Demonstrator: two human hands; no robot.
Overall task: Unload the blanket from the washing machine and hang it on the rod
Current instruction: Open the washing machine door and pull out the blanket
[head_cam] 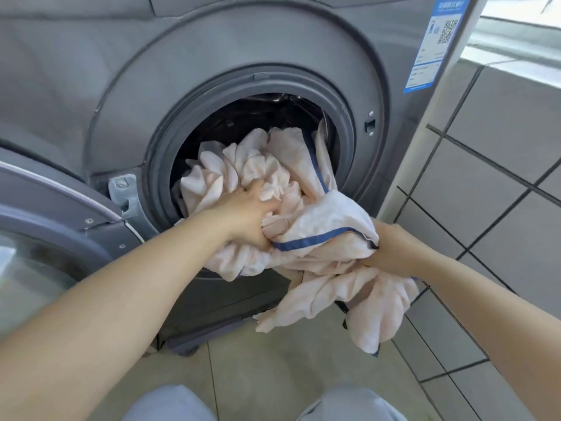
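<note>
- Our left hand (252, 212) clenches the crumpled pale-pink, blue-edged blanket (303, 226) at the grey washing machine (212, 56) mouth.
- Our right hand (391, 250) grips its trailing end outside.
- The bulk lies drumward, nearest our left hand.

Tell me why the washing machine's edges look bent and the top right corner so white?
Head view: the wide-angle lens bows the washing machine and the tiled wall; daylight overexposes the top right corner; the drum interior sits in deep shadow; the blanket and both hands are fairly sharp.
</note>
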